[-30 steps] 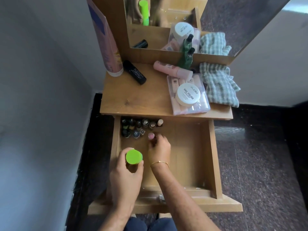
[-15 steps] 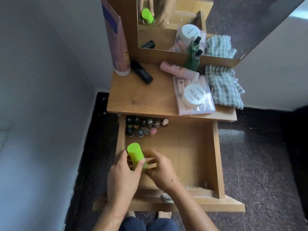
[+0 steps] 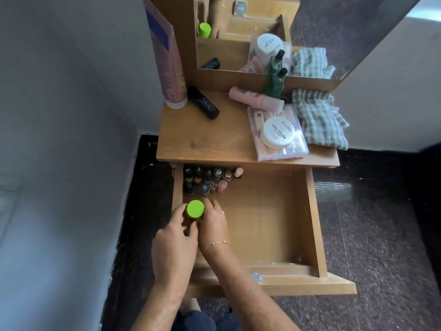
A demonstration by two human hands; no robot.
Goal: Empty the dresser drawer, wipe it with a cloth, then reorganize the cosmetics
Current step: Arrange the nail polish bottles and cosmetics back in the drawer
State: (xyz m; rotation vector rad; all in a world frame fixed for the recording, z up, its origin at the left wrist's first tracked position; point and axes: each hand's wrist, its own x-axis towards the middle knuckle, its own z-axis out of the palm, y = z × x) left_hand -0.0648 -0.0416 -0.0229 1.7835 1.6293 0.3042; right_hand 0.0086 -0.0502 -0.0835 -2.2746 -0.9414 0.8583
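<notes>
The wooden drawer (image 3: 312, 218) is pulled out below the dresser top (image 3: 214, 139). Several small nail polish bottles (image 3: 207, 180) stand in rows in its back left corner. Just in front of them a bottle with a bright green cap (image 3: 195, 209) stands upright at the drawer's left side. My left hand (image 3: 175, 240) and my right hand (image 3: 213, 225) both wrap around its body, which is hidden under the fingers. The right half of the drawer holds nothing.
On the dresser top: a tall pink tube (image 3: 170, 68), a black tube (image 3: 202, 106), a pink bottle (image 3: 256, 97), a green bottle (image 3: 274, 80), a clear case with a white nail polish jar (image 3: 278, 132), a checked cloth (image 3: 319, 118). A mirror (image 3: 310, 25) stands behind. Dark floor to the right.
My right hand left the pink nail polish bottle in the row and joined my left on the green-capped bottle. The bottle was tilted, then set upright nearer the nail polish rows.
</notes>
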